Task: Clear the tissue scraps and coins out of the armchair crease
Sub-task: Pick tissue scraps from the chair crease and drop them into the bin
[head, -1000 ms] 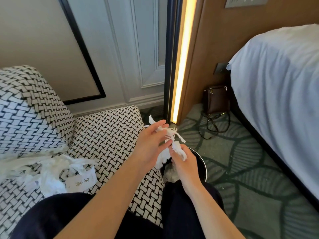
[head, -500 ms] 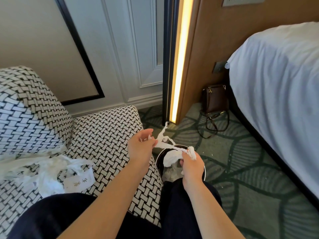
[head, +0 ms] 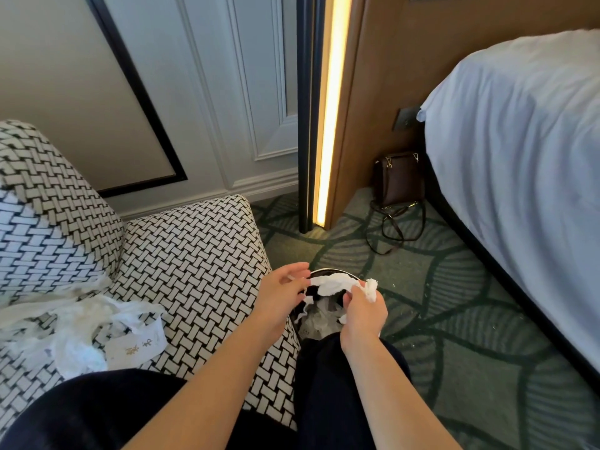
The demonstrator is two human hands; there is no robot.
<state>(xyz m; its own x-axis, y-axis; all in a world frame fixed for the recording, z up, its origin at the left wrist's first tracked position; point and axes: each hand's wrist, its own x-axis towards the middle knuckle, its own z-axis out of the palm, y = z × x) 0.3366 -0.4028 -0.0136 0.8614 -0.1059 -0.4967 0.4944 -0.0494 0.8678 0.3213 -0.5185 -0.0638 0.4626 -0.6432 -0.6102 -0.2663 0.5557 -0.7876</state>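
Note:
A strip of white tissue (head: 334, 283) stretches between my two hands over a round black bin (head: 319, 315) that stands on the carpet by the armchair's right edge. My left hand (head: 282, 292) pinches its left end. My right hand (head: 363, 308) is closed on the crumpled right end. The bin holds more white scraps. The black-and-white woven armchair (head: 194, 251) fills the left side. A heap of tissue scraps (head: 78, 323) lies along its crease, with a white card (head: 136, 347) bearing gold marks beside it. No coins are visible.
A brown handbag (head: 397, 180) with a loose strap sits on the green patterned carpet near the wall. A bed with a white cover (head: 519, 173) runs along the right. A lit vertical strip (head: 331, 125) stands behind the bin. My dark-trousered legs fill the bottom.
Both hands have lowered from chest height down to the bin's mouth, carrying the tissue. The strip has been pulled out flat between them.

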